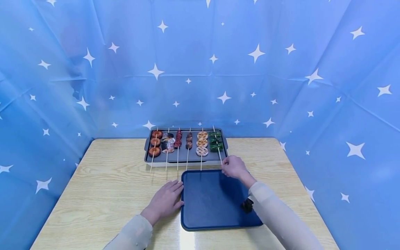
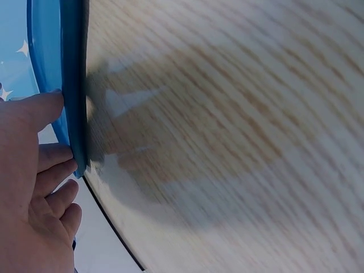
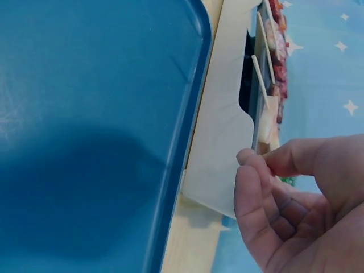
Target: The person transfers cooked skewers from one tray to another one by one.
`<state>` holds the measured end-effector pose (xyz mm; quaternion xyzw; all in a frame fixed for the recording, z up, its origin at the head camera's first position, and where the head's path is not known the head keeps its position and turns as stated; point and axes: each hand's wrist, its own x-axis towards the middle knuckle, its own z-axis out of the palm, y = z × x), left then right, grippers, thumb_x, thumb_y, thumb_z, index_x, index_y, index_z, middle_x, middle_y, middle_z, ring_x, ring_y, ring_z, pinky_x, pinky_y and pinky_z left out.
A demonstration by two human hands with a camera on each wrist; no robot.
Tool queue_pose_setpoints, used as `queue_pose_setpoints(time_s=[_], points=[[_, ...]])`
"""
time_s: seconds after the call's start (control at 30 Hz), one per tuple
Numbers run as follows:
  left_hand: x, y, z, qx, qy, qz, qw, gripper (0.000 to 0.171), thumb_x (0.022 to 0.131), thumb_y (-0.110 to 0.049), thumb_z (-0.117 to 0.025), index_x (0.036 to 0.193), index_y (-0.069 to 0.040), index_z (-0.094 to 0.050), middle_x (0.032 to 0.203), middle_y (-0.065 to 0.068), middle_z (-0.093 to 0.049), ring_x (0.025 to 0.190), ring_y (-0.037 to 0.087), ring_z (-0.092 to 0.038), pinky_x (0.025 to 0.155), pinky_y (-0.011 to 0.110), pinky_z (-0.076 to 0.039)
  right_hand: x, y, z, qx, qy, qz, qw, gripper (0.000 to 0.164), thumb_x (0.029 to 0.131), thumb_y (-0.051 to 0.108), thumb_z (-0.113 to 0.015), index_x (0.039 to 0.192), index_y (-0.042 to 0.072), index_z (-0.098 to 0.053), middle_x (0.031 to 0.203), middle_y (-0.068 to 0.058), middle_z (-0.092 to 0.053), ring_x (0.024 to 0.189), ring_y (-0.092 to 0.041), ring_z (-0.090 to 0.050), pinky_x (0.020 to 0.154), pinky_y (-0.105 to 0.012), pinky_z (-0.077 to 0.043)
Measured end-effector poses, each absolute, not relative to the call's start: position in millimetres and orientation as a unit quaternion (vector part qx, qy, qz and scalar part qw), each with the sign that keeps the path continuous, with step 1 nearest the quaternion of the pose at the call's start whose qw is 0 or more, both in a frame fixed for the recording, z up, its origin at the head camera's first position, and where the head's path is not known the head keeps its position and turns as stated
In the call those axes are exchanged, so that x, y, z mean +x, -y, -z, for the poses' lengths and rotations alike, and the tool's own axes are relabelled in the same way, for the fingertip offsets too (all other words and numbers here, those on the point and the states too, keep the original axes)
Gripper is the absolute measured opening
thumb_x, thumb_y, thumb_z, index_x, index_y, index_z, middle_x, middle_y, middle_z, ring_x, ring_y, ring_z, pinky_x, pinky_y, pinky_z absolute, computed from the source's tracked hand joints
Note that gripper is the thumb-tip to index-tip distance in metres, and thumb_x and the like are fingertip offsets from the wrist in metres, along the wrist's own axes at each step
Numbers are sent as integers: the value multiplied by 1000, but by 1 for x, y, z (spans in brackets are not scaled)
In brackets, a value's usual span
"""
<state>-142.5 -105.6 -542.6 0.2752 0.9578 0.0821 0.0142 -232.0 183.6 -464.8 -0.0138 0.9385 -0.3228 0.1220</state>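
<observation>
My right hand [image 1: 234, 167] pinches the stick end of the green vegetable skewer [image 1: 216, 141], whose food lies at the right end of the dark grill plate [image 1: 193, 158]. In the right wrist view, thumb and fingertips meet and the hand covers most of that skewer. Beside the blue tray [image 1: 215, 205], my left hand [image 1: 165, 199] rests with fingertips and thumb against its left edge. The left wrist view shows those fingers [image 2: 54, 156] touching the tray's rim, not wrapped round it.
Left of the green skewer lie lotus-root slices [image 1: 202, 143], two dark red and brown meat skewers [image 1: 178, 139], a fish skewer [image 1: 168, 143] and round orange-brown slices [image 1: 155, 142]. Their sticks overhang the grill's front edge, close to the tray. A starry blue curtain [image 1: 187, 97] stands behind the wooden table [image 1: 103, 184].
</observation>
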Motion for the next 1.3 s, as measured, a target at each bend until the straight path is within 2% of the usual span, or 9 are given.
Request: queue_pose_setpoints(time_s=[0.23, 0.43, 0.53, 0.97, 1.3], points=[[-143, 105, 541, 274, -958, -77, 19, 60, 93, -47, -60, 138, -7, -55, 147, 8, -50, 141, 27, -42, 120, 43, -33, -227, -193, 461, -31, -935, 329, 130, 18, 93, 7, -55, 79, 3, -64, 76, -12, -72, 59, -12, -63, 53, -24, -53], [-143, 106, 541, 277, -957, -80, 18, 60, 93, -47, -60, 137, -6, -55, 147, 9, -51, 140, 28, -43, 120, 44, -33, -220, -207, 459, -53, -940, 310, 132, 28, 90, 5, -52, 63, 11, -52, 58, 0, -61, 52, -12, -55, 52, -23, -44], [-143, 106, 542, 279, -957, -81, 16, 60, 92, -47, -61, 136, -6, -56, 146, 9, -52, 140, 28, -43, 119, 44, -34, -215, -215, 458, -61, -943, 299, 132, 31, 89, 5, -51, 60, 13, -47, 53, 3, -55, 50, -12, -51, 52, -23, -41], [-143, 106, 541, 282, -956, -78, 13, 61, 92, -47, -60, 137, -6, -56, 146, 9, -52, 140, 28, -43, 119, 43, -34, -196, -248, 456, -47, -942, 304, 135, 29, 94, 4, -51, 65, 7, -52, 61, -4, -64, 53, -13, -57, 52, -26, -49], [-145, 106, 543, 278, -957, -80, 14, 60, 92, -47, -60, 136, -7, -56, 146, 9, -52, 140, 27, -43, 120, 43, -34, -174, -269, 465, -21, -937, 304, 172, 26, 94, 5, -53, 68, 4, -57, 64, -6, -66, 56, -14, -61, 53, -29, -56]])
